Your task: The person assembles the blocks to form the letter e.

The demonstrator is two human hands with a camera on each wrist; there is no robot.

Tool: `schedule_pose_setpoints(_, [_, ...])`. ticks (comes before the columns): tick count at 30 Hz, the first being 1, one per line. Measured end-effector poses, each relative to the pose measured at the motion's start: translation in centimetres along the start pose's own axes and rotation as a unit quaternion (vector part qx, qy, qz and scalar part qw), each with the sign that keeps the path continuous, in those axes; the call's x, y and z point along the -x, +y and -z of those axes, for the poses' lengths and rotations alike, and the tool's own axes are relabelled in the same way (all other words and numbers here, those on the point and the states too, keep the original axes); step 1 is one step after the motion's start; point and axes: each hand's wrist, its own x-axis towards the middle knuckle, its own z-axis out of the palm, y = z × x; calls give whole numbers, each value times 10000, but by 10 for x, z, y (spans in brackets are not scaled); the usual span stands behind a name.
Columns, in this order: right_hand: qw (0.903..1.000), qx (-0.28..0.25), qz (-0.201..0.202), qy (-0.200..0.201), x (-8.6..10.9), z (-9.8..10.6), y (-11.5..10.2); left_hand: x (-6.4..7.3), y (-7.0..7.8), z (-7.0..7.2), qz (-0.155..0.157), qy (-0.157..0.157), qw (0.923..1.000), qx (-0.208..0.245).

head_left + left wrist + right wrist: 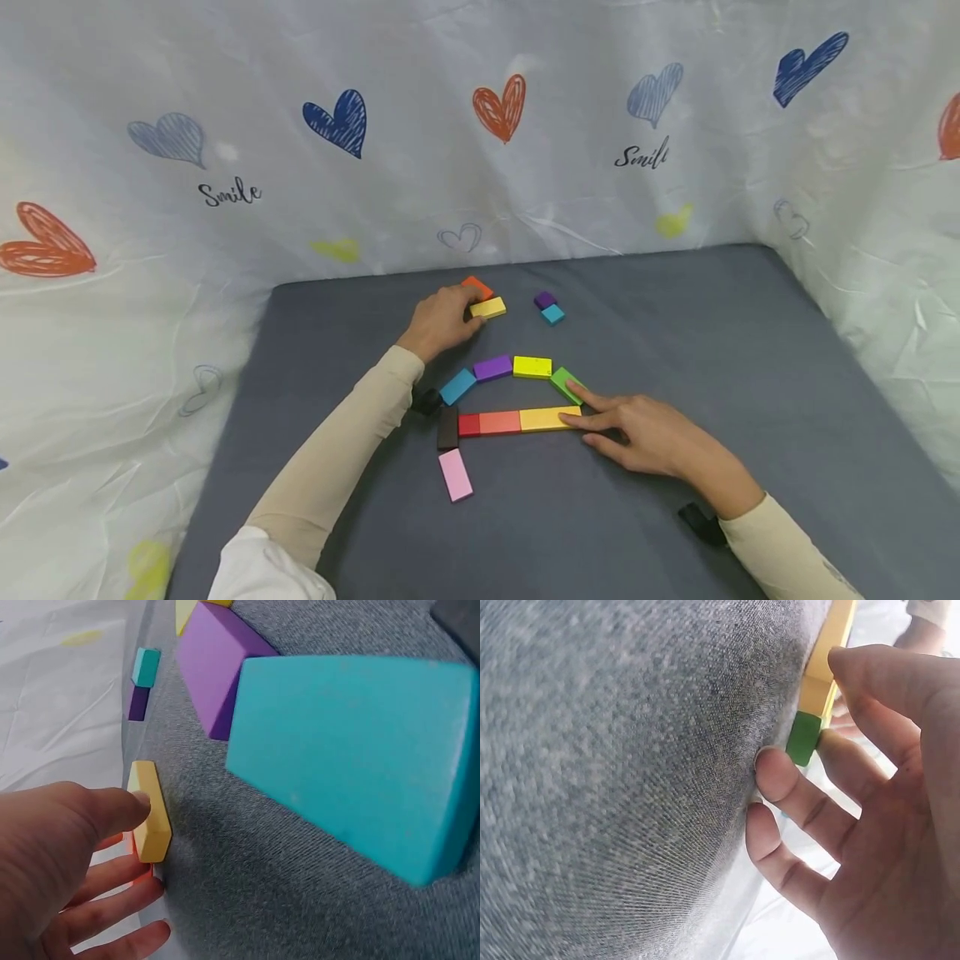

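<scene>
At the back of the table, my left hand (442, 321) pinches the left end of a pale yellow block (490, 307) between thumb and index finger. An orange block (476, 287) lies right behind it, partly covered by the fingers. My right hand (645, 433) reaches in from the right with extended fingers. One fingertip rests on a green block (566, 386), another on the right end of a golden yellow block (546, 419). That block ends a straight row with a red block (468, 425) and a salmon block (499, 422).
An arch of blue (458, 386), purple (492, 367) and bright yellow (532, 367) blocks curves behind the row. A dark brown block (447, 428) and a tilted pink block (456, 475) lie at the left. Small dark purple (545, 299) and turquoise (552, 314) blocks lie farther back.
</scene>
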Motion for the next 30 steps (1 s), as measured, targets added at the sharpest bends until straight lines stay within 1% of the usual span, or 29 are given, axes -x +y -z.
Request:
schedule_pose_setpoints(4, [10000, -3, 50, 27, -2, 0, -1, -1, -1, -1, 42, 46, 10000, -49])
schedule_pose_setpoints(10, [10000, -57, -9, -54, 1, -1, -3, -2, 1, -4, 98, -11, 9999, -94])
schedule_pose_setpoints(16, [10000, -67, -32, -32, 2, -2, -2, -5, 2, -5, 108, 9, 9999, -102])
schedule_pose_setpoints(20, [10000, -80, -8, -20, 1, -2, -1, -5, 0, -4, 71, 22, 10000, 55])
schedule_pose_setpoints(24, [9999, -99, -25, -8, 0, -1, 0, -4, -3, -2, 55, 107, 9997, 222])
schedule_pose_setpoints(30, [9999, -104, -34, -21, -1, -1, -1, 6, -6, 5, -60, 288, 9987, 410])
